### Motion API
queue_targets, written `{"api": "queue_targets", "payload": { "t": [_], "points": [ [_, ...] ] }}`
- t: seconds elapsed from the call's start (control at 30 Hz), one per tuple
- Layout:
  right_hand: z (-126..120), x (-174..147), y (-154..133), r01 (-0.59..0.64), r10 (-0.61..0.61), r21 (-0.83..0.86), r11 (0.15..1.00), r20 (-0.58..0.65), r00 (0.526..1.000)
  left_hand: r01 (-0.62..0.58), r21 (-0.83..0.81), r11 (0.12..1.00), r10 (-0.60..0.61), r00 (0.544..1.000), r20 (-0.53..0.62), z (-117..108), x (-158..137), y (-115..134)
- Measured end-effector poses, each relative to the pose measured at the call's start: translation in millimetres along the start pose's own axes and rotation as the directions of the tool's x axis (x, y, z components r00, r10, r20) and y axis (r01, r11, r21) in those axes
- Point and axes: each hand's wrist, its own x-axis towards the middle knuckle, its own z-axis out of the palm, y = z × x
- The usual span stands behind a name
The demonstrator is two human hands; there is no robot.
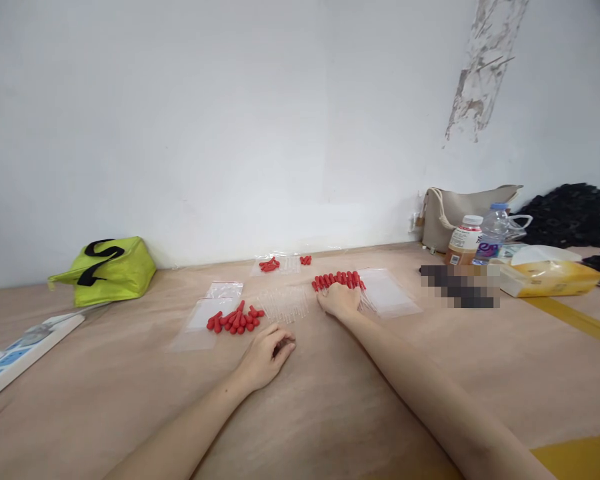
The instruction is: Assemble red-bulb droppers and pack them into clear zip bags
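My right hand [341,300] is over a row of glass droppers with red rubber bulbs [336,279]. Its fingers are bent down among them, closed on a dropper as far as I can see; the fingertips are partly hidden. My left hand [267,357] rests on the table with fingers loosely curled, a gap between thumb and forefinger and nothing visible in it. Just beyond it lie loose clear glass tubes [283,305]. A pile of loose red rubber bulbs [236,321] sits to its left, partly on clear plastic bags [195,340].
Another plastic bag [387,293] lies right of the droppers. Further back are small groups of red bulbs [270,265]. A yellow-green bag [115,270] and power strip [25,357] are left; bottles [464,243], a tissue pack [550,277] and a beige bag [433,230] are right.
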Motion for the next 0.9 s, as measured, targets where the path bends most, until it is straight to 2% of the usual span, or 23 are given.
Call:
{"api": "queue_targets", "payload": {
  "t": [0.13, 0.27, 0.33, 0.47, 0.7, 0.77, 0.83, 0.9],
  "points": [
    [-3.1, -2.6, 1.0, 0.052, -0.053, -0.015, 0.999, -0.049, 0.997, 0.004, -0.002, 1.000, -0.004, 1.000, 0.003, -0.2, -0.6, -0.4],
    [-5.8, -7.6, -8.3, 0.161, -0.160, 0.003, 0.987, -0.089, 0.983, -0.003, -0.010, 1.000, 0.003, 1.000, 0.003, 0.4, -0.6, -0.6],
    [-5.9, -9.5, -18.5, 0.182, -0.182, -0.007, 0.983, -0.040, 0.982, -0.003, -0.011, 1.000, 0.004, 1.000, 0.007, 0.6, -0.4, -0.5],
    [-4.9, -7.3, -40.1, 0.137, -0.132, -0.051, 0.989, 0.095, 0.987, -0.012, -0.009, 1.000, 0.012, 1.000, -0.001, -0.4, -0.1, -0.6],
    [-3.4, 1.4, -52.3, 0.125, -0.111, -0.068, 0.990, 0.176, 0.978, -0.009, -0.024, 1.000, 0.009, 1.000, -0.005, 0.3, -1.5, 4.0],
    [-3.4, 1.0, -52.6, 0.133, -0.119, -0.066, 0.989, 0.183, 0.976, 0.013, -0.014, 1.000, -0.014, 0.999, -0.045, -1.3, 0.1, 4.3],
    [-5.4, -1.4, -51.9, 0.142, -0.129, -0.059, 0.988, 0.185, 0.974, 0.068, 0.032, 0.997, -0.063, 0.989, -0.133, -9.0, 4.1, -1.3],
    [-10.4, -6.6, -48.5, 0.161, -0.151, -0.045, 0.986, 0.173, 0.973, 0.194, 0.109, 0.975, -0.164, 0.956, -0.242, -24.9, 9.8, -15.7]
  ]
}}
